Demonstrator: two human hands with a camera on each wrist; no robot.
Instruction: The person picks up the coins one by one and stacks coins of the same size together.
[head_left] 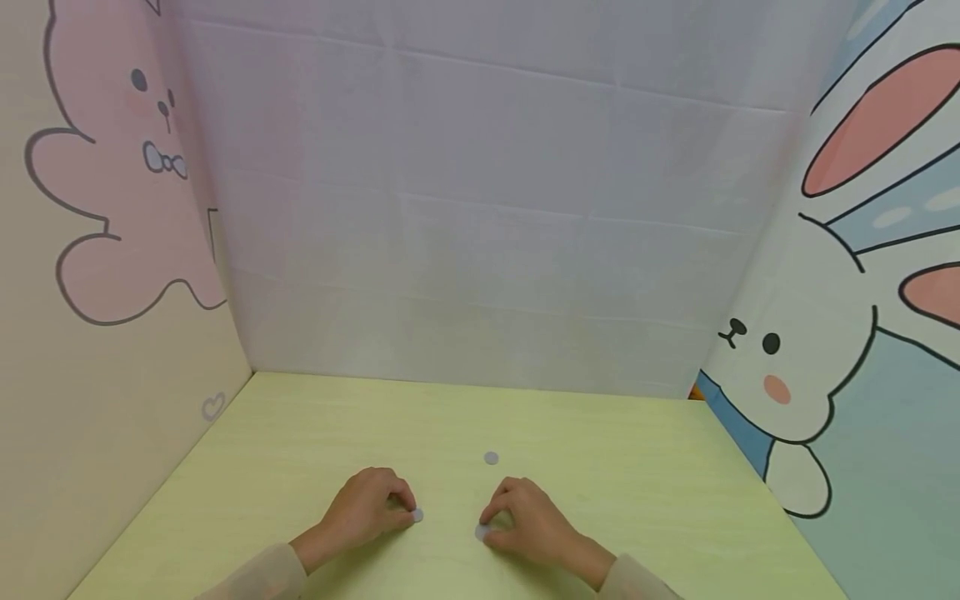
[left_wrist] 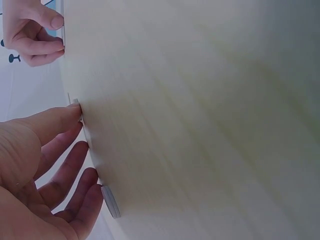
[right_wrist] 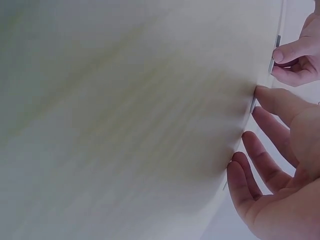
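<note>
Left of the middle of the table, my left hand [head_left: 367, 508] pinches the edge of a small grey disc [head_left: 417, 515] between thumb and index finger. Facing it, my right hand [head_left: 528, 525] has its thumb and index finger curled about a second grey disc [head_left: 482, 532], which lies on the table. Farther back, between the hands, a third grey disc [head_left: 491, 457] lies flat. The left wrist view shows a thicker round disc [left_wrist: 111, 202] beside the little finger; in the head view I cannot make it out. The other fingers of both hands are bent, their tips close to the tabletop.
The pale yellow tabletop [head_left: 337, 425] ends at a white cloth wall [head_left: 480, 250] at the back. Side panels stand along both edges, with a pink bear print [head_left: 120, 192] on the left and a white rabbit print [head_left: 810, 358] on the right.
</note>
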